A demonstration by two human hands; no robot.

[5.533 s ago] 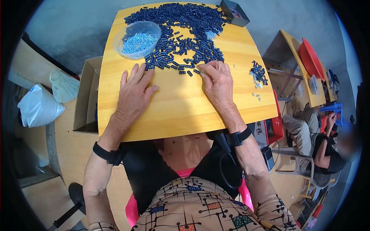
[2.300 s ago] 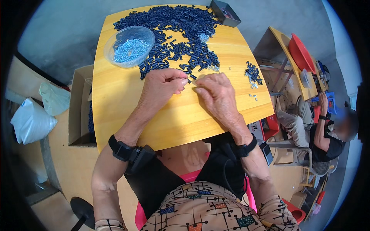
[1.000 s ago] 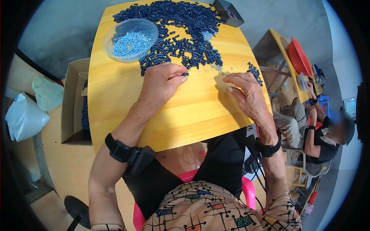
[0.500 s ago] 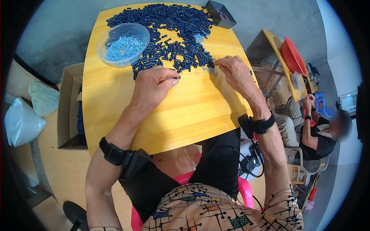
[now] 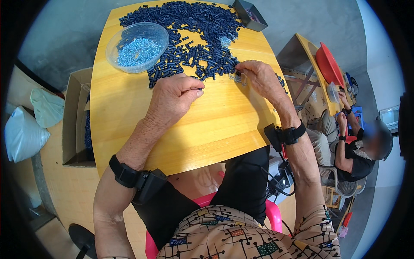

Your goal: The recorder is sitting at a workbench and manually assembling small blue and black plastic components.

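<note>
My left hand (image 5: 174, 96) is closed in a pinch above the near edge of the pile, with the end of a small dark-blue cylindrical piece (image 5: 199, 89) showing at its fingertips. Over at the right of the pile, my right hand (image 5: 262, 80) has thumb and forefinger drawn together beside a few small silvery pieces (image 5: 237, 78); what they grip is too small to make out. Many short dark-blue cylindrical pieces (image 5: 185, 17) are heaped across the far part of the yellow table (image 5: 181, 138). A round clear tub (image 5: 113, 60) at the left holds small pale-blue, shiny pieces (image 5: 139, 52).
A dark tray (image 5: 254, 21) stands at the far right corner. Left of the table is a cardboard box (image 5: 71, 125) with dark pieces inside, near white sacks (image 5: 26, 136). To the right, another person (image 5: 345, 155) sits at a table with a red basin (image 5: 328, 64).
My right hand has shifted slightly toward the pile and left, its fingertips coming closer in. My left hand keeps its pinch, slightly turned. The other person's arm has reached outward.
</note>
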